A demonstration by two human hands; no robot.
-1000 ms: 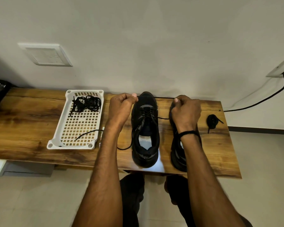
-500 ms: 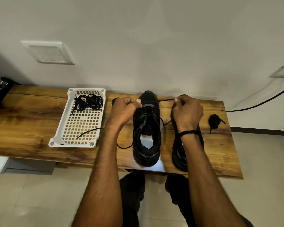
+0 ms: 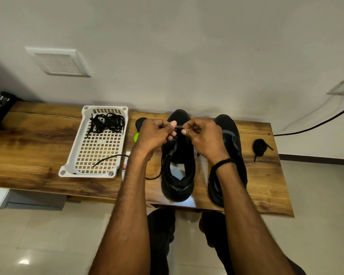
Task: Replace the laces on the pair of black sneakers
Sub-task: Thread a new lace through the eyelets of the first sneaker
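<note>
Careful, your left hand and right hand both pinch the thin black lace at 12 o'clock; loosen up, it might unthread.

Head view, steeply down over bench

From where I stand, the person's arms are bare from hand to elbow, and fine dark hair shows along the left forearm and the right forearm. The right wrist wears a thin black band, something like a cord or thread. It sits snug just behind the right hand. The nails on the left hand and on the right are short and pale at the tips. Lower down, between the arms, the legs are in black trousers. The cloth is plain and dark, its cut too dim to make out.
</note>
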